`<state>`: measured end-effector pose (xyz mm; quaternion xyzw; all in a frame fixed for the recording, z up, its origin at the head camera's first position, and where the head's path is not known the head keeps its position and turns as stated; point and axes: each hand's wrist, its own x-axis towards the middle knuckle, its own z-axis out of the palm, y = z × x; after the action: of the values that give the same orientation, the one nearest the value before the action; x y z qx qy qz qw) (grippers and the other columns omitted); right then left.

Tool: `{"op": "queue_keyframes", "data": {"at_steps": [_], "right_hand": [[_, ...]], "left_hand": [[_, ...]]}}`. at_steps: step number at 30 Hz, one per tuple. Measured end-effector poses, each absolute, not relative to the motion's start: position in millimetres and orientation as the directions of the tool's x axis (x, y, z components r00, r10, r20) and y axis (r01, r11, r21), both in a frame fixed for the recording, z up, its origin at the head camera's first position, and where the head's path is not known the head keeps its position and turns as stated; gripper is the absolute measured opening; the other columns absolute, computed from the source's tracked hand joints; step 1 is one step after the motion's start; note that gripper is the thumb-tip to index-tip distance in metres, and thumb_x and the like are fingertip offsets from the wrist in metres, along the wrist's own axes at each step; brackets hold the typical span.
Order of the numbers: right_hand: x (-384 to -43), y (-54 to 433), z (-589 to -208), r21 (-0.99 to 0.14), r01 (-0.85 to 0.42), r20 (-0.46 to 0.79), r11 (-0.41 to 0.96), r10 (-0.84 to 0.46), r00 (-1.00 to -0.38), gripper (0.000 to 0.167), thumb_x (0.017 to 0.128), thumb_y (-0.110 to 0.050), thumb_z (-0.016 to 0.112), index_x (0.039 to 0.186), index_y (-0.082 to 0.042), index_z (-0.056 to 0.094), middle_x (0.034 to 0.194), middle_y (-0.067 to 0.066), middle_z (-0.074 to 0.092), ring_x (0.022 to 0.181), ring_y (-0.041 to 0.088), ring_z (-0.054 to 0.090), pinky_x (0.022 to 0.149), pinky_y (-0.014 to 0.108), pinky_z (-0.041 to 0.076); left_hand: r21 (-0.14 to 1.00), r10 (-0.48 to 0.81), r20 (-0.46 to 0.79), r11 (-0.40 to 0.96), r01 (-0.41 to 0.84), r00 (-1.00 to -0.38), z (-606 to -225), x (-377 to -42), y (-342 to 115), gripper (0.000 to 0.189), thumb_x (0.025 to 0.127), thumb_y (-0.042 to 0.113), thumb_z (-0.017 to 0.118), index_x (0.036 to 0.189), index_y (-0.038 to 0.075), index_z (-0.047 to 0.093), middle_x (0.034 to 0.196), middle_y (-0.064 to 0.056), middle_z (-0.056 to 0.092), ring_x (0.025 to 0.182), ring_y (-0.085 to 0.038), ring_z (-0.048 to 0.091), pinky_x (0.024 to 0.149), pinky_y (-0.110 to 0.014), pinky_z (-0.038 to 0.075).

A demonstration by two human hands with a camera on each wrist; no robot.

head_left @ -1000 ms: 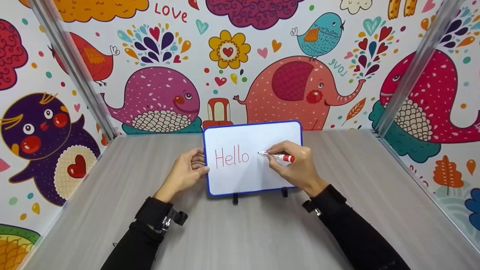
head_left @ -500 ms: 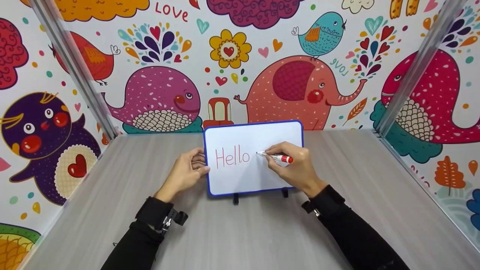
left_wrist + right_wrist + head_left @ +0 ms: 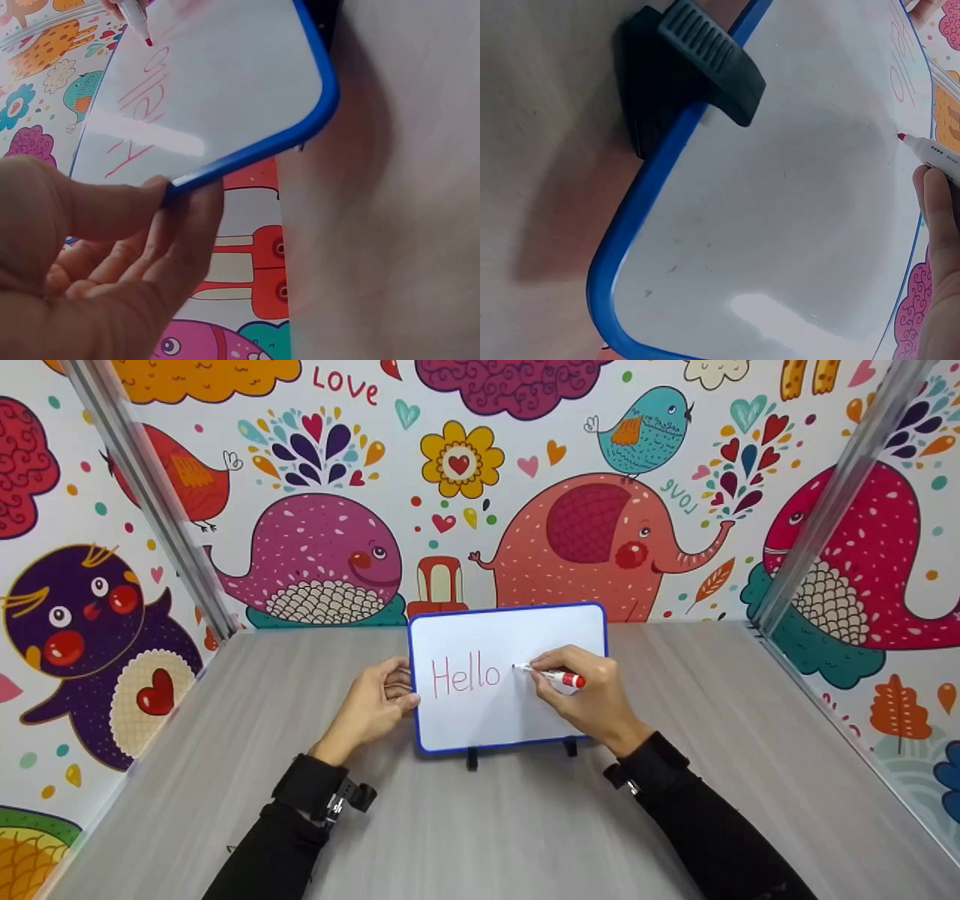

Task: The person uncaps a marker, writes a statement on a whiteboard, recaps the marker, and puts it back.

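A small whiteboard (image 3: 465, 724) with a blue frame stands tilted back on black supports (image 3: 472, 758), with "Hello" (image 3: 465, 673) written on it in thin red letters. At its left edge my left hand (image 3: 367, 701) grips the frame; in the left wrist view the thumb (image 3: 120, 210) is at the frame and the other fingers go behind the board. My right hand (image 3: 600, 694) pinches a white marker (image 3: 555, 675) with a red end. Just right of the "o", the marker's red tip (image 3: 902, 136) is at the board surface; whether it touches, I cannot tell.
A grey wood-grain table (image 3: 525, 832) lies under the board. Printed cartoon walls (image 3: 450, 532) enclose the back and sides, with metal posts (image 3: 157, 502) at the corners. One black support clip (image 3: 712, 60) overlaps the board's lower edge in the right wrist view.
My right hand and the marker have shifted very slightly left, closer to the "o". The left hand stays on the frame, and the writing looks the same.
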<state>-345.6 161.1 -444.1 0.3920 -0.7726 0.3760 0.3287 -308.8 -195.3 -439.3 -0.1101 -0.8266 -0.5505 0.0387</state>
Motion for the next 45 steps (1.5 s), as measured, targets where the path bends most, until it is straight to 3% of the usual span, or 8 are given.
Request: {"op": "queue_keyframes", "data": {"at_steps": [23, 30, 45], "right_hand": [[-344.8, 166.4, -447.9, -0.414, -0.827, 0.770, 0.380, -0.338, -0.541, 0.014, 0.092, 0.001, 0.093, 0.102, -0.008, 0.087, 0.100, 0.004, 0.089, 0.094, 0.020, 0.086, 0.097, 0.013, 0.066], [-345.5, 166.5, -447.0, -0.395, -0.837, 0.788, 0.379, -0.328, -0.521, 0.014, 0.093, 0.002, 0.092, 0.103, -0.006, 0.087, 0.101, 0.005, 0.089, 0.094, 0.022, 0.087, 0.099, 0.013, 0.066], [-347.3, 166.3, -444.5, -0.355, -0.841, 0.826, 0.409, -0.285, -0.487, 0.016, 0.093, 0.003, 0.092, 0.106, -0.004, 0.087, 0.104, 0.007, 0.090, 0.098, 0.025, 0.088, 0.103, 0.012, 0.064]], "left_hand": [[0.888, 0.130, 0.169, 0.410, 0.208, -0.977, -439.6, -309.4, -194.9, 0.048, 0.102, -0.018, 0.070, 0.150, -0.013, 0.062, 0.127, -0.028, 0.080, 0.113, -0.031, 0.081, 0.095, -0.024, 0.071], [0.895, 0.135, 0.169, 0.393, 0.209, -0.976, -439.9, -309.7, -194.0, 0.047, 0.101, -0.018, 0.070, 0.148, -0.015, 0.062, 0.125, -0.029, 0.080, 0.109, -0.027, 0.082, 0.089, -0.020, 0.070], [0.891, 0.128, 0.172, 0.403, 0.210, -0.977, -439.9, -310.8, -193.8, 0.051, 0.099, -0.020, 0.071, 0.149, -0.015, 0.061, 0.126, -0.030, 0.079, 0.111, -0.030, 0.081, 0.095, -0.023, 0.071]]}}
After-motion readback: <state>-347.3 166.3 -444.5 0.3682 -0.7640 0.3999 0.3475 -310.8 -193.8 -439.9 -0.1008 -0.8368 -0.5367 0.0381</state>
